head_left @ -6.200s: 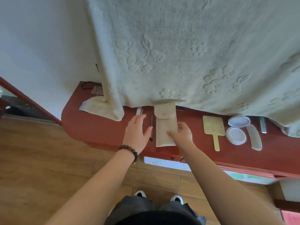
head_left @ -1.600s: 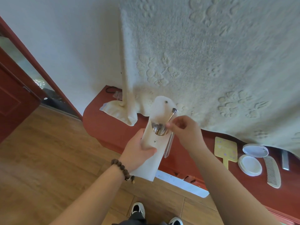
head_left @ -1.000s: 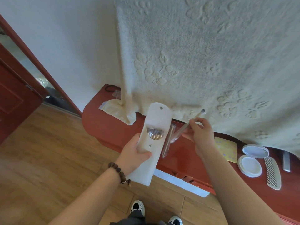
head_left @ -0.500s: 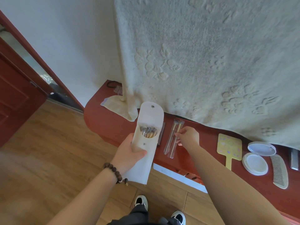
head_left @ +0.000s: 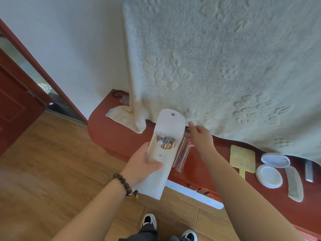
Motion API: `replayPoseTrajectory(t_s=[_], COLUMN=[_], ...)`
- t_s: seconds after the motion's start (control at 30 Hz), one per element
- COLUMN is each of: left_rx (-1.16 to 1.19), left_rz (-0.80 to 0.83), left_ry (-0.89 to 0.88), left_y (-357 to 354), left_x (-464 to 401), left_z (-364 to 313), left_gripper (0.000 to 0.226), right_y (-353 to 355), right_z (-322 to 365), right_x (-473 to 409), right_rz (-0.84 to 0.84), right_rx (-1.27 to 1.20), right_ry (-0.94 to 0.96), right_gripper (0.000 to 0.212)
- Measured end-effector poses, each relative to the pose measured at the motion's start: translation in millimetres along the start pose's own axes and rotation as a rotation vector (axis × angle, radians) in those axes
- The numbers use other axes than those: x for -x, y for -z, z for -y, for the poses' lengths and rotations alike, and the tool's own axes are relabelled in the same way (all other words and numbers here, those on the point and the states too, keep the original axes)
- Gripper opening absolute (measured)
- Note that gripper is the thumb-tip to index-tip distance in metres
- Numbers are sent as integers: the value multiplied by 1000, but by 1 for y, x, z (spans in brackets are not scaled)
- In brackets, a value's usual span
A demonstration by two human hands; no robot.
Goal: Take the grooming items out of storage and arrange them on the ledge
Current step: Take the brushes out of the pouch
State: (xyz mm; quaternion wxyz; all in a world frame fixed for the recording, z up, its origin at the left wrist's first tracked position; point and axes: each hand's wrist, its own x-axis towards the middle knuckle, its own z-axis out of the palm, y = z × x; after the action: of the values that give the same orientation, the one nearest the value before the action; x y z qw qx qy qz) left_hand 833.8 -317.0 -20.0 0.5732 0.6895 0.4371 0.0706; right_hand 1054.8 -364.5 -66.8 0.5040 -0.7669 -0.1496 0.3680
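Now, left hand (head_left: 141, 166) gripping open pouch (head_left: 162, 153) of brushes (head_left: 165, 144), right hand (head_left: 201, 137) loose, empty.

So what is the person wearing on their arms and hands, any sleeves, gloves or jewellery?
Both forearms are bare: no sleeves, no gloves. The left hand has a bracelet of round dark brown wooden beads at the wrist, with a small dangling end. The right hand and its wrist show no visible jewellery.

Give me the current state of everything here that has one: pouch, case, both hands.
Cream fabric pouch: flap open, brush handles showing inside.
Round white plastic compact case: lid open, lying on the red ledge.
Left hand: grips the pouch.
Right hand: empty, above clear-sleeved brushes on the ledge.
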Motion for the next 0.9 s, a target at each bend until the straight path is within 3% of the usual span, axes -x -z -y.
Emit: replayPoseTrajectory(t_s=[0.07, 0.13, 0.2, 0.27, 0.53, 0.9], left_rx=[-5, 5, 16, 25, 305, 379], left_rz=[63, 96, 101, 87, 207, 257], left_ry=[-29, -56, -77, -96, -145, -179], left_y=[-5, -10, -15, -19, -28, -32], left_x=[0, 0, -1, -3, 5, 13], left_z=[-6, -13, -21, -30, -72, -90], left_gripper=[42, 39, 37, 36, 32, 29], right_y=[7, 21, 36, 47, 56, 70], right_z=[32, 55, 68, 74, 58, 44], right_x=[18, 37, 53, 70, 112, 108], right_rz=[219, 252, 164, 123, 73, 80], right_rx=[-380, -478, -408, -298, 53, 133], right_ry=[-13, 76, 204, 316, 609, 843], right_gripper=[48, 36, 16, 10, 12, 11])
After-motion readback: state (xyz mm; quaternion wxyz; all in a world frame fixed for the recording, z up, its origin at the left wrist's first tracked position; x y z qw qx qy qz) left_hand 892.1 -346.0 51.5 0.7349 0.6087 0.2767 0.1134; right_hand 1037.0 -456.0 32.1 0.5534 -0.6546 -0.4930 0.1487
